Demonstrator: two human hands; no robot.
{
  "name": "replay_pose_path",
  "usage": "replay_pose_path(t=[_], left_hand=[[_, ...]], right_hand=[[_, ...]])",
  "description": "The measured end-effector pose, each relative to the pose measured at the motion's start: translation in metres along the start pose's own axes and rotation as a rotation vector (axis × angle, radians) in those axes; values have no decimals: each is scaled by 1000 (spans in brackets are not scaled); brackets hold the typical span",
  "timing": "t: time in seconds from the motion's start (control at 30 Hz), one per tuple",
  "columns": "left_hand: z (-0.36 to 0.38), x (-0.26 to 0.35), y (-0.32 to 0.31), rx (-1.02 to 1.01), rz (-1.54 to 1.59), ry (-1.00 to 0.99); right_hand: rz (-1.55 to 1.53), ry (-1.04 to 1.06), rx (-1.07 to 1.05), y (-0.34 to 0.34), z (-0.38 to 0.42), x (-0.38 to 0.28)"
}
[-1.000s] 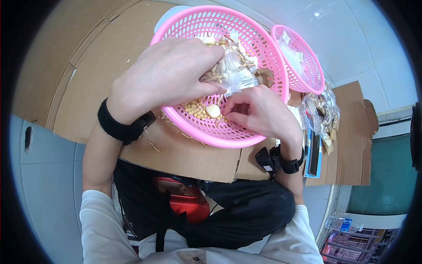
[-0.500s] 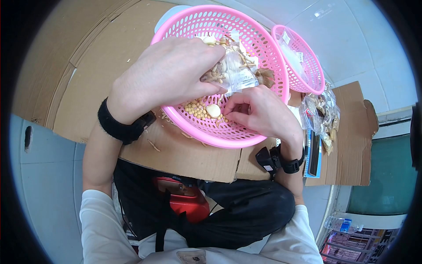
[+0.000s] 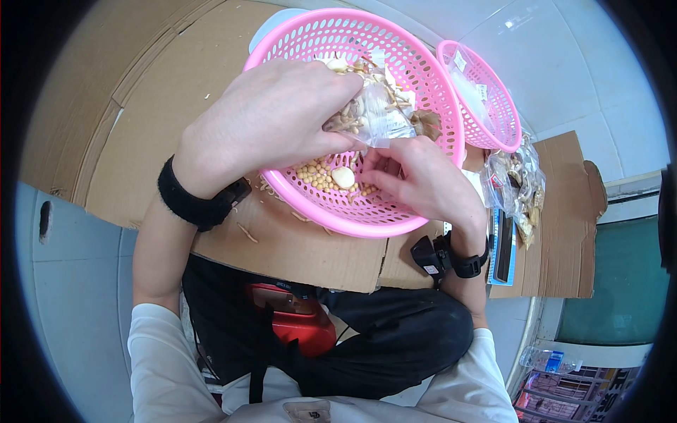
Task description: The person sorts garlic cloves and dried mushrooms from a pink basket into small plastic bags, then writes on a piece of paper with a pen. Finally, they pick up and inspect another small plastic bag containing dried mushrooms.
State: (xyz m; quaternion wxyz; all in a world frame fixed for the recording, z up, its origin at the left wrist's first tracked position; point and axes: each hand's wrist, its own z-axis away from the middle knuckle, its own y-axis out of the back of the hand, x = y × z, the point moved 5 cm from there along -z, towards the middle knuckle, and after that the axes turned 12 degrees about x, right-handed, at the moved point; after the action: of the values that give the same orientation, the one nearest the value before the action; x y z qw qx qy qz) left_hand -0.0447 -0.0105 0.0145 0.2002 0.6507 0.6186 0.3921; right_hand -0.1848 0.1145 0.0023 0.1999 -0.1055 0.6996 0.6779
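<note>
Bag [image 3: 377, 116]: clear end toward right hand [image 3: 430, 176]; long axis unclear.

Your left hand [image 3: 271, 116] hides part of the clear plastic bag [image 3: 386, 127] it grips. Just below that grip, your right hand [image 3: 430, 176] curls, concealing whether it pinches anything. Beyond, rightward, the white label's [image 3: 482, 92] print is too small to read.

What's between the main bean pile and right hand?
Head view: a pale disc sits between them, plus a few loose beans right by the right hand.
</note>
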Motion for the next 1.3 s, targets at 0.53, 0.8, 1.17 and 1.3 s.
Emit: replay_pose_path(t=[0.53,0.8,1.17,1.3], left_hand=[[-1,-8,-4,-70,7,56],[-1,-10,-6,-62,-9,62],[-3,-10,-6,-116,31,97],[-3,-11,-8,-112,27,89]], right_hand=[[-371,16,528,20,-5,8],[-377,117,591,28,-3,-1],[-325,227,515,27,-2,-7],[-351,215,515,25,-2,-6]])
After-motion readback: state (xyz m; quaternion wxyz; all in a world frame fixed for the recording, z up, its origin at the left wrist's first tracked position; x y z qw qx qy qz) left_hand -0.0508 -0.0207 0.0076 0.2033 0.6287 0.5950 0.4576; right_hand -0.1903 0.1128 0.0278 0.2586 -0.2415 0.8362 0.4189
